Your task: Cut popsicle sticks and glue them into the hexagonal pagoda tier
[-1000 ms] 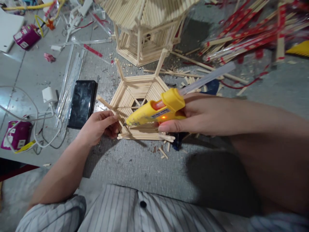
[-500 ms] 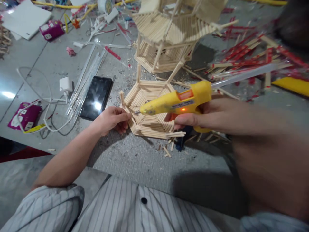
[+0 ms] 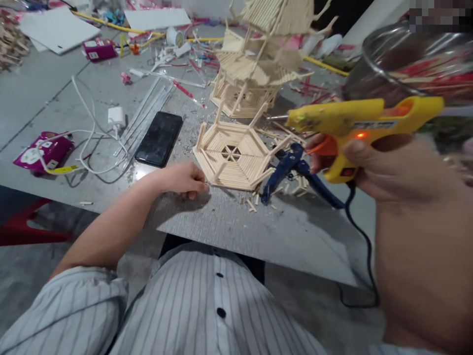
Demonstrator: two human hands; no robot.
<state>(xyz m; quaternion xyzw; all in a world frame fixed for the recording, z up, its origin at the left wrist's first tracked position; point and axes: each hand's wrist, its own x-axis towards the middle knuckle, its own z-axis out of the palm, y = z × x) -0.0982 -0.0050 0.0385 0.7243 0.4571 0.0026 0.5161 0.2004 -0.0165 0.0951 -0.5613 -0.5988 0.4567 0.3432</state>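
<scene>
My right hand is wrapped around a yellow hot glue gun with an orange trigger and a lit orange light. Its metal nozzle points left, above the table and apart from the wooden pieces. Low at the left, my left hand has its fingers curled together beside the near-left edge of a flat many-sided base made of thin wooden sticks. What those fingers hold, if anything, is hidden. Short stick posts stand up along the base's rim. Behind it rises a tiered stick tower with sloping roofs.
Blue-handled pliers lie right of the base, among stick scraps. A black phone, white charger with cable, and purple packs occupy the left. A clear container stands at the back right.
The glue gun has moved right and up, its nozzle away from the base's left side. My left hand's fingers have curled closer together near the base's edge. The view has shifted, showing more of the tower.
</scene>
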